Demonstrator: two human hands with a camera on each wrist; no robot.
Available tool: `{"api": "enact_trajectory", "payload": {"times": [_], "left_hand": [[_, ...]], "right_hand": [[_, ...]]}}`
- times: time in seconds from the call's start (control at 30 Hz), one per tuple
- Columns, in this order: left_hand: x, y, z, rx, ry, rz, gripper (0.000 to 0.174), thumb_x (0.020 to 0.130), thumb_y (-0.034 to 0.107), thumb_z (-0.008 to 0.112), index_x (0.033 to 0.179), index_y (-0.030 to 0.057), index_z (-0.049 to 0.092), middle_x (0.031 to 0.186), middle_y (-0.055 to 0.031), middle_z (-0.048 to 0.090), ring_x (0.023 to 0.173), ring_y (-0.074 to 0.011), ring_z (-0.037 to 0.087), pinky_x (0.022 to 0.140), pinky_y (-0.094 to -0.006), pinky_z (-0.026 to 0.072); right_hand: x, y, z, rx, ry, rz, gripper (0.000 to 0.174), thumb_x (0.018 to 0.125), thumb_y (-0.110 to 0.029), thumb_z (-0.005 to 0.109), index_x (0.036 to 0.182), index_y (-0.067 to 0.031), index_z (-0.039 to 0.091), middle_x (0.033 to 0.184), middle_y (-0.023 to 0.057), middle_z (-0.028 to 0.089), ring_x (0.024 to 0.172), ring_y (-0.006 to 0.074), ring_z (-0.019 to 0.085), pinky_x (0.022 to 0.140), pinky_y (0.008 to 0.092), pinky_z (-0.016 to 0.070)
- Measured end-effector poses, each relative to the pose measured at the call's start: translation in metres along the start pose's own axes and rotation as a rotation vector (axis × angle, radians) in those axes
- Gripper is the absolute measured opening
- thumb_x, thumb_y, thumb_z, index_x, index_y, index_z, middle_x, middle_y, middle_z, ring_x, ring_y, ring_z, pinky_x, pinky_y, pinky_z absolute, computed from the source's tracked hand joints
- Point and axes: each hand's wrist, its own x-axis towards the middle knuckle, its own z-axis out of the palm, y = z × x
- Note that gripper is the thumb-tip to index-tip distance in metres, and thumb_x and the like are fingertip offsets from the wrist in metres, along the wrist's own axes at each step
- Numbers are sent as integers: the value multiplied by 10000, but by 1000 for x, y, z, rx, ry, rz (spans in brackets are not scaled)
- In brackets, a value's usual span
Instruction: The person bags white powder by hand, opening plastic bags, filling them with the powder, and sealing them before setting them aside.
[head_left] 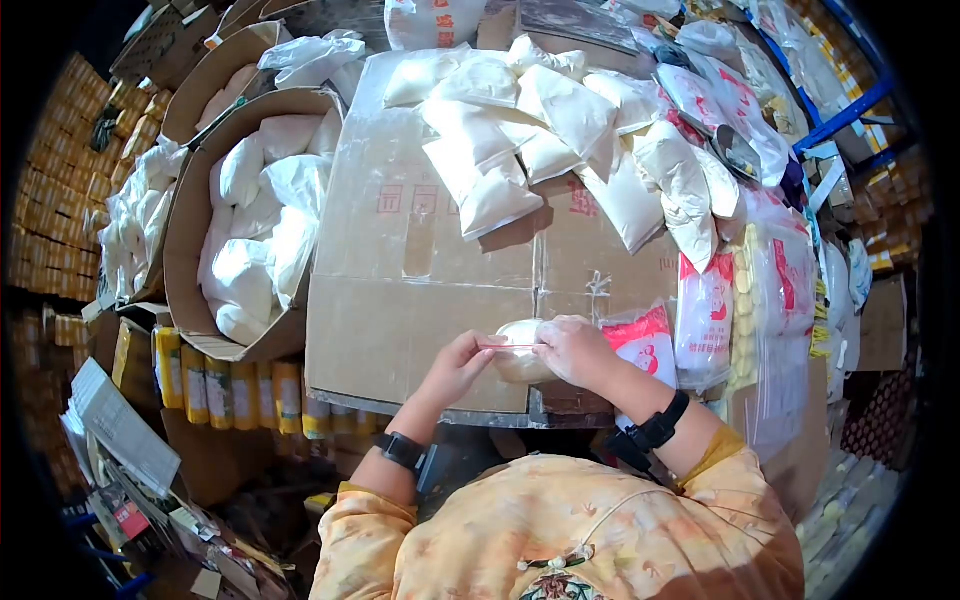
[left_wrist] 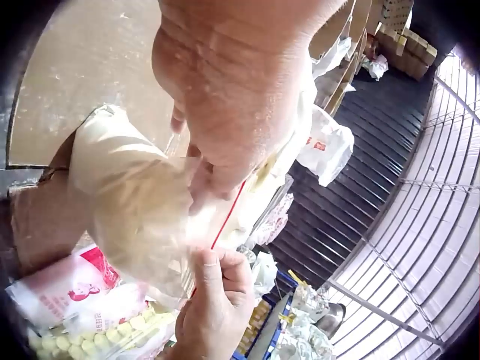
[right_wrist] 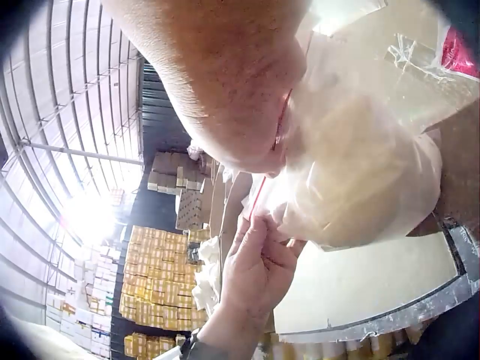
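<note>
A clear zip-lock bag [head_left: 520,370] filled with cream-coloured powder stands at the front edge of the cardboard-covered table [head_left: 420,330]. Along its mouth runs a red seal strip [left_wrist: 229,217]. My left hand [head_left: 462,362] pinches one end of this strip, thumb and fingertips together. At the other end, my right hand [head_left: 575,350] pinches the same edge, its knuckles upward. The bag's body [right_wrist: 360,172] bulges below the strip, in front of both hands in the right wrist view. Part of the strip is hidden behind the fingers.
Several filled powder bags [head_left: 575,110] lie heaped across the table's far side. To the left, a large carton [head_left: 180,270] holds white bags. Red-printed packs of bags [head_left: 705,320] lie on the right, one printed pack [head_left: 645,345] close by my right hand. Yellow-wrapped rolls [head_left: 217,390] line the lower left.
</note>
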Motion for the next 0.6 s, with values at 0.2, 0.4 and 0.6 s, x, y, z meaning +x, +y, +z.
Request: {"api": "enact_trajectory", "payload": {"times": [0.2,0.4,0.6], "left_hand": [[1,3,2,-30,48,-21,75,904,70,513,856,15,494,1009,-84,638,893,-117,567,820,-263,447],[2,-3,2,34,83,-5,77,895,80,532,871,8,515,946,-83,653,824,-108,581,765,-258,463],[3,-7,7,81,100,5,59,874,66,557,895,12,548,885,-59,636,815,-94,566,734,-243,459]], "right_hand": [[3,-3,-1,-2,-45,48,152,778,-191,557,753,-48,603,784,168,607,775,346,581,696,444,468],[6,1,1,42,-64,54,146,779,-191,557,798,-60,619,803,169,616,796,349,586,710,433,472],[21,-25,4,62,-121,162,151,770,-210,571,787,-63,602,807,149,629,785,335,600,696,430,477]]}}
